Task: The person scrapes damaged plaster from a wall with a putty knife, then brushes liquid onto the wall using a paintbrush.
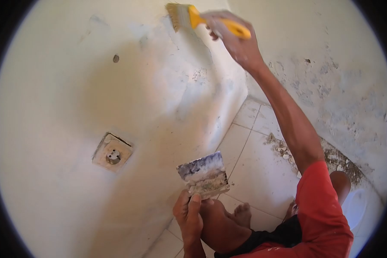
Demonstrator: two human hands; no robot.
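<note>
My right hand [232, 34] is closed around the yellow handle of a paintbrush [182, 16], high up at the wall. The bristles point left and meet the wall surface [155, 47], which has grey, patchy spots there; whether they press on it I cannot tell. Lower down, my left hand [189, 213] grips the bottom edge of a putty knife [204, 172], thumb in front. Its broad blade is smeared with whitish and grey filler and tilts slightly. The rest of its handle is hidden by the fingers.
A dirty wall socket [112, 152] sits at left, with a small hole [116, 58] above it. The right wall [327, 77] is flaking. Crumbled debris [344, 165] lies along its foot on the tiled floor [258, 159]. A white bucket-like container [354, 208] stands by my knee.
</note>
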